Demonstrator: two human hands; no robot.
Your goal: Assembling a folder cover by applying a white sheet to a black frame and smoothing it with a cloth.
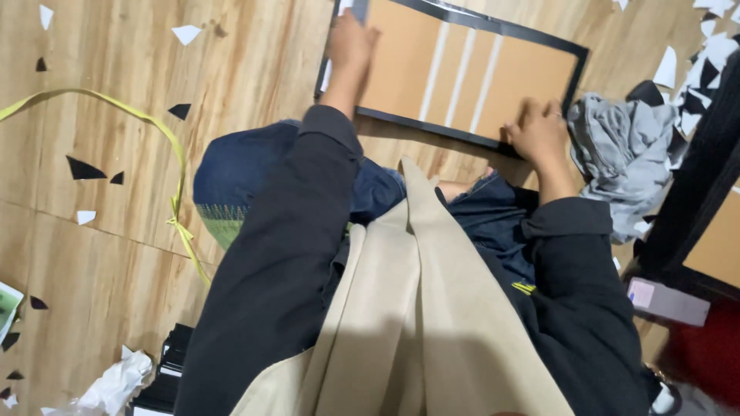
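Currently left hand grips the black picture frame at its far corner, fingers clamped. Right hand presses the near edge, fingers curled together beside grey cloth.

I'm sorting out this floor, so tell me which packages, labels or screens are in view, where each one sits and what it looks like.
Small box: right edge, on the dark frame there; flat oblong, pale lilac with a lighter label patch.
Printed packet: left edge, partly cut off; green and white.
Black box: bottom left beside crumpled white paper; dark with white edging.
No screens show.
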